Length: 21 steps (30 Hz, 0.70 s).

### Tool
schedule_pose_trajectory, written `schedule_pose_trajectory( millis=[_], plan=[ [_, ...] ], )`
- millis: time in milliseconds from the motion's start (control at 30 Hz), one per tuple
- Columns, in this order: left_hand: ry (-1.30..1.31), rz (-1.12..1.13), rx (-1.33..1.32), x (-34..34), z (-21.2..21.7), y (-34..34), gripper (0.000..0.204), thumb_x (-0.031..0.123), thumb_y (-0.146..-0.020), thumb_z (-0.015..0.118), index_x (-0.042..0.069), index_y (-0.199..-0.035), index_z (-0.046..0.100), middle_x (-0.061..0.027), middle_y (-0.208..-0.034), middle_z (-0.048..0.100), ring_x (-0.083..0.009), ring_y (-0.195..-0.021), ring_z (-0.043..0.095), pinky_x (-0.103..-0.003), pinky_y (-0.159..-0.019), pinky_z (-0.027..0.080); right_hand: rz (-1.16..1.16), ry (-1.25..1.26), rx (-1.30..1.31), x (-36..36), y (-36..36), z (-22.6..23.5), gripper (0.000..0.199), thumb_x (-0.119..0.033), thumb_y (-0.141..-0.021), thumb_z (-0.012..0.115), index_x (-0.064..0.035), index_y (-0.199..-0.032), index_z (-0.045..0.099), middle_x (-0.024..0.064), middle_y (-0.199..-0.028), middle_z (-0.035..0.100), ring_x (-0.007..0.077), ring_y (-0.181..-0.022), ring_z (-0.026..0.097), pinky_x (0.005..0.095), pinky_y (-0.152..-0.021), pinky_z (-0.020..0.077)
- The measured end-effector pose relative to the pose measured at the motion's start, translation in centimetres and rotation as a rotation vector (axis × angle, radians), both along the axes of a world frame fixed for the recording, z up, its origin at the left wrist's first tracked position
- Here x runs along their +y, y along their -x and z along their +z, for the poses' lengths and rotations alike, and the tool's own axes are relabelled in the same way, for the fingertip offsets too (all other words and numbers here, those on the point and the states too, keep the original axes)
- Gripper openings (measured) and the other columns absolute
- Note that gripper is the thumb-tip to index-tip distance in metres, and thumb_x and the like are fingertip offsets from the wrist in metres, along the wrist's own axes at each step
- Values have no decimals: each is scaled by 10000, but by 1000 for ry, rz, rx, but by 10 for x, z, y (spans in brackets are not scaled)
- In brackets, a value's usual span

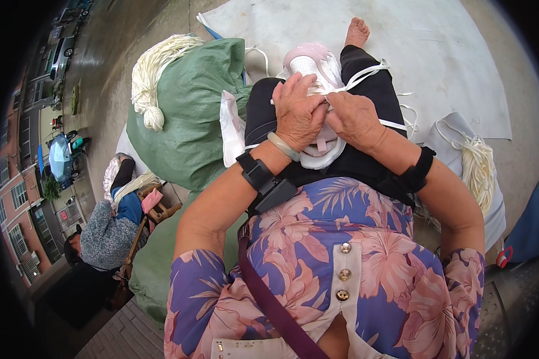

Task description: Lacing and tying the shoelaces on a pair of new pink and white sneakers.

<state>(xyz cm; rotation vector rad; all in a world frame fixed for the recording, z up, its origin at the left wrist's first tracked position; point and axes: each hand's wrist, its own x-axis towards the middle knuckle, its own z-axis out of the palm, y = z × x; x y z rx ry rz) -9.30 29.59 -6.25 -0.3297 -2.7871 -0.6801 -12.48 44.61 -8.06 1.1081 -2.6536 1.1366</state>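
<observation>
A white and pink sneaker (308,63) rests across my lap, its toe pointing away from me. My left hand (297,113) lies over the shoe's left side, its thumb and fingers closing at the lacing. From the right, my right hand (354,119) pinches a white shoelace (360,76) close to the left thumb. The lace runs out past my right hand in a loose loop over my dark-trousered knee. Both hands cover the middle of the shoe, so most of its eyelets are hidden.
A green sack (188,113) stands to my left with a bundle of cream laces (156,72) on top. Another lace bundle (478,170) hangs at my right. A pale sheet (443,66) covers the ground ahead. Another person (111,236) sits at far left.
</observation>
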Motion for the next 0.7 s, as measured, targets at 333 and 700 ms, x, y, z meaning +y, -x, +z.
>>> schedule_pose_trajectory(
  millis=[333,700],
  plan=[
    [132,-195,-6,12,37,8,37,74,-662,557,75,-698,564,-92,-1175,510,-331,-1158,395,-545,-940,203,-8,94,-74,27,-9,13,268,-180,-686,572,-49,-912,510,113,-728,539,291,-645,561,379,-577,458],
    [497,391,-246,-226,40,-133,60,130,-759,518,73,-772,506,-96,-1174,504,-309,-1099,436,-553,-936,243,-117,-5,-228,41,-15,7,300,-331,-851,479,-81,-1007,533,98,-670,571,256,-644,588,347,-539,453]
  ],
)
